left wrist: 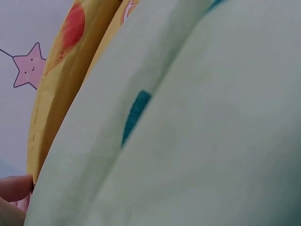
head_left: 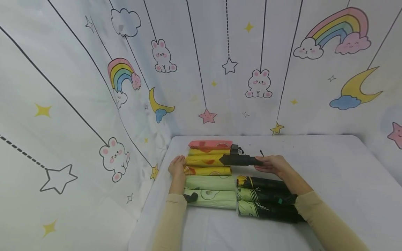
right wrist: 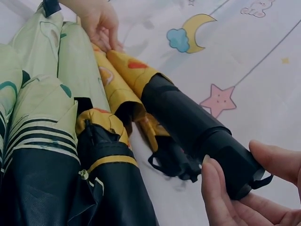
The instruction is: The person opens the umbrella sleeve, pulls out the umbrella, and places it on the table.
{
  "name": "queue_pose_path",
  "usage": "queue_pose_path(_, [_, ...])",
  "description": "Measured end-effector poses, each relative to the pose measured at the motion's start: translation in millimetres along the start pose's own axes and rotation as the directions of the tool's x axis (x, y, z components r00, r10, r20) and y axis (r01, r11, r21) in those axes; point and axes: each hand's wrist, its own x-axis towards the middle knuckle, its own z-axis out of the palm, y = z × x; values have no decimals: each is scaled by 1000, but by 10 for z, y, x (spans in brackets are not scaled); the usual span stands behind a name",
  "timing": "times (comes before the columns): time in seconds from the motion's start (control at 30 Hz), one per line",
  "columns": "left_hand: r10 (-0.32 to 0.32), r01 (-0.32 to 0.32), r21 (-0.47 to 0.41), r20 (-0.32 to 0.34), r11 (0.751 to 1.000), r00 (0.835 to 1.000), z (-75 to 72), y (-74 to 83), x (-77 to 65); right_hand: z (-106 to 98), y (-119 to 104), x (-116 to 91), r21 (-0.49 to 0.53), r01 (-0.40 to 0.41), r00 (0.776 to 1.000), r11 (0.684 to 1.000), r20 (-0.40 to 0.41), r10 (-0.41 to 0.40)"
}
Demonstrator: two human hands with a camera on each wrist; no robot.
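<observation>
A folded yellow umbrella (head_left: 202, 160) with red fruit prints and a black handle (right wrist: 188, 117) spans both hands, above its neighbours in the row. At its yellow end, my left hand (head_left: 177, 165) pinches the tip between thumb and fingers; in the left wrist view, only a few fingertips (left wrist: 16, 188) show at that end. My right hand (head_left: 273, 164) holds the bottom of the handle, thumb on one side and fingers on the other. A small black strap loop (right wrist: 262, 181) sticks out there.
Behind lie a pink-red rolled umbrella (head_left: 210, 144) and another yellow one (head_left: 208, 152). Nearer are a yellow roll (head_left: 208, 171) and pale green avocado-print rolls (head_left: 213, 199). Several black-covered rolls (head_left: 273, 211) lie under my right forearm. A cartoon-print curtain (head_left: 220, 97) backs the white table (head_left: 345, 174).
</observation>
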Motion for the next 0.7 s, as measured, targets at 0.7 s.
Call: queue_pose_path(0.7, [-12, 11, -46, -6, 999, 1000, 4, 21, 11, -142, -22, -111, -4, -12, 1000, 1000, -8, 12])
